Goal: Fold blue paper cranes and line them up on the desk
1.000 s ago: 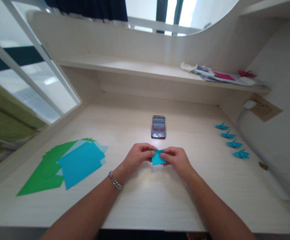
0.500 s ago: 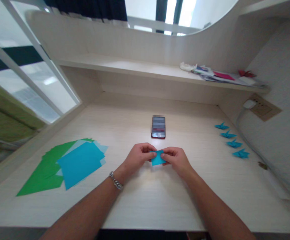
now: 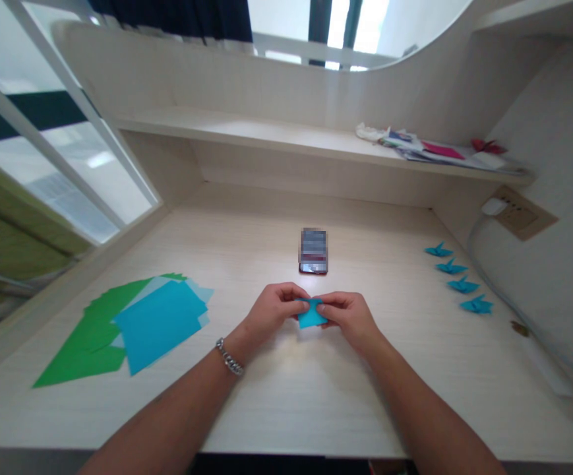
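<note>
A small folded square of blue paper (image 3: pixel 312 317) is held between both hands over the middle of the desk. My left hand (image 3: pixel 277 309) pinches its upper left corner between thumb and fingers. At the upper right corner, my right hand (image 3: pixel 349 313) grips it the same way. The fingers behind the paper are partly hidden. Just beyond the hands lies a phone (image 3: pixel 314 251), its screen blurred. Several folded blue paper cranes (image 3: pixel 463 285) stand in a row at the right. On the left, blue paper sheets (image 3: pixel 162 323) lie over green paper sheets (image 3: pixel 81 343).
A shelf (image 3: pixel 266 135) runs along the back, with papers (image 3: pixel 429 148) piled at its right end. A white cable (image 3: pixel 494 284) drops from a plug (image 3: pixel 494 206) in the wall socket (image 3: pixel 526 214) and runs along the desk's right side. Above the shelf hangs a mirror (image 3: pixel 286 33).
Almost nothing differs. Both hands keep their pinch on the folded blue paper in the same spot, with at most a slight shift of the right thumb.
</note>
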A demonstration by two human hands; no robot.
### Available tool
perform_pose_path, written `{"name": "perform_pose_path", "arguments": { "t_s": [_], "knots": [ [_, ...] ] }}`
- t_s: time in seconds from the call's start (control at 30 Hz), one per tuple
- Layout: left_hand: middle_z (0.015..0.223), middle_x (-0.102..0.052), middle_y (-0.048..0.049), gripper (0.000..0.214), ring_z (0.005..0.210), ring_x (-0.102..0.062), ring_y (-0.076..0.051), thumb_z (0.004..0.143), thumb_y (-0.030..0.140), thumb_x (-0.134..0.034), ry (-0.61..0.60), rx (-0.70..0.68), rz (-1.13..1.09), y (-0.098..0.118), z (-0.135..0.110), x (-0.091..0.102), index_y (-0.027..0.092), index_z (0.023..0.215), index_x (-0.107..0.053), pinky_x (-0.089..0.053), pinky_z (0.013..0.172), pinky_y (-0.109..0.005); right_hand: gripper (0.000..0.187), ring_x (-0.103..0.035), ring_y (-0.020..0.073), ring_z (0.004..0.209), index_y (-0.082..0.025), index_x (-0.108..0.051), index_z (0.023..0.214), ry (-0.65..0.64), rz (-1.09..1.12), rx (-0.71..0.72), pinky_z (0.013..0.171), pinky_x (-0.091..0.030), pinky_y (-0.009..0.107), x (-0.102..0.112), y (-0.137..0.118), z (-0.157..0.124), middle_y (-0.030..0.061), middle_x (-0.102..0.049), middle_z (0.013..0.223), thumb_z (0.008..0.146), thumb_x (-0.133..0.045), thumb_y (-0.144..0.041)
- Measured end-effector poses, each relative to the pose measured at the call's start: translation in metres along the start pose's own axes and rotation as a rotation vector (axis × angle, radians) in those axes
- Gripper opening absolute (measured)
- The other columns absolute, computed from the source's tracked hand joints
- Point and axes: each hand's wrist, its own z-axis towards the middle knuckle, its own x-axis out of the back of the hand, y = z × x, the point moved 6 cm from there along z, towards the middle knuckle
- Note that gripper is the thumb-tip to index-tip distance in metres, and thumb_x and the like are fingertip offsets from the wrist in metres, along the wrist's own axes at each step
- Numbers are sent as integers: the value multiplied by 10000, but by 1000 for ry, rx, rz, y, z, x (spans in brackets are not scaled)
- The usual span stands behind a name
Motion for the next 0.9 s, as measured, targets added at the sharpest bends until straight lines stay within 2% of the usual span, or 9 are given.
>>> {"name": "perform_pose_path", "arguments": {
  "t_s": [0.2, 0.5, 0.67, 0.77, 0.83, 0.9],
  "knots": [
    [684, -675, -34, 100, 628, -610, -139, 664, 149, -729, -21, 17, -84, 1, 0, 2, 128, 760, -708, -488, 606, -278, 270, -646, 151, 587, -187, -778, 808, -7, 129, -17, 533, -562, 282, 0, 3, -1, 45, -731, 723, 551, -829, -253],
    [685, -692, -39, 103, 612, -615, -132, 660, 134, -722, -44, 8, -111, 6, -1, 4, 132, 763, -734, -488, 590, -260, 229, -653, 162, 616, -192, -782, 820, -58, 135, 15, 570, -567, 297, -2, 1, -2, 54, -740, 738, 594, -808, -220],
    [669, -697, -34, 88, 600, -599, -117, 683, 128, -707, -37, -64, 35, 15, -4, 4, 134, 764, -741, -478, 583, -236, 232, -660, 165, 649, -193, -777, 835, -103, 104, 31, 600, -568, 301, -2, -2, -4, 50, -736, 754, 608, -811, -230],
    [661, -698, -34, 87, 605, -603, -121, 694, 124, -694, -39, -91, 135, 21, -7, 2, 132, 765, -744, -479, 593, -236, 241, -658, 171, 672, -167, -767, 849, -158, 141, -20, 599, -563, 303, -4, -1, -4, 64, -720, 758, 685, -769, -342],
    [668, -703, -37, 95, 610, -609, -126, 698, 123, -686, -48, -92, 169, 22, -8, 0, 132, 772, -745, -485, 602, -243, 304, -652, 171, 656, -151, -758, 826, -134, 147, -67, 563, -550, 294, -4, 1, -4, 72, -704, 734, 749, -700, -439],
    [685, -711, -42, 106, 620, -614, -129, 697, 121, -682, -54, -94, 204, 22, -8, -2, 131, 780, -747, -488, 614, -247, 302, -636, 156, 627, -155, -748, 790, -85, 109, -89, 541, -535, 278, -3, 4, -3, 57, -689, 713, 722, -724, -448]
  ]
}}
